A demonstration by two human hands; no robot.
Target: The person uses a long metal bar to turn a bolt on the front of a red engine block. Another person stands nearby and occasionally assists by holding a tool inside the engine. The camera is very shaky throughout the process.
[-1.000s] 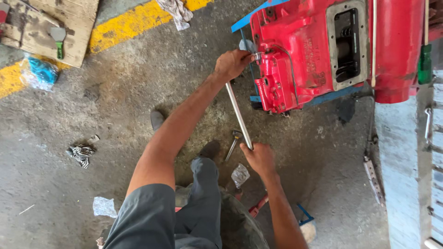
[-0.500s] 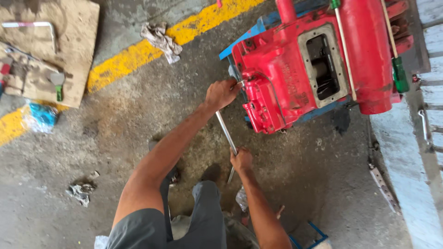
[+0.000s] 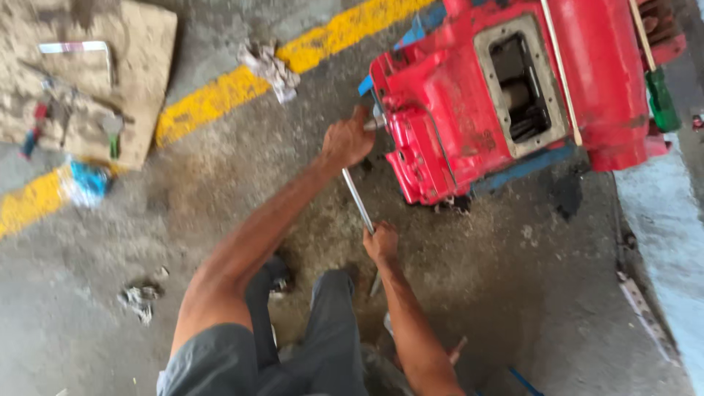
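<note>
Long steel bar (image 3: 357, 199), wrench-type handle, runs diagonal btwn the two hands, upper end at the near-left corner of the red machine housing (image 3: 455, 117), lower end toward the person's legs. Left hand (image 3: 347, 139) is fisted round the bar's top end, right up against the housing edge, knuckles touching or just beside the red casting; can't tell exactly what fitting sits under the fingers. Right hand (image 3: 381, 242) is wrapped round the bar's lower end, near the knee, well apart from the housing. So bar sits inside both grips, w/ the bare shiny stretch showing btwn them. Housing lies on stained concrete floor (image 3: 528, 293), w/ a rectangular opening (image 3: 522, 84) on top showing dark gears/shafts inside, and a blue part under its edge. Green-handled tool (image 3: 660, 95) rests at the housing's far right side. Yellow painted line (image 3: 220, 95) crosses the floor upper left; crumpled rag (image 3: 270, 67) lies on it. Cardboard sheet (image 3: 147, 44) at top left carries assorted small tools, blurred. Blue scrap (image 3: 86, 183) lies just below the cardboard. Small debris clump (image 3: 138, 299) on floor left of the person's leg.
</note>
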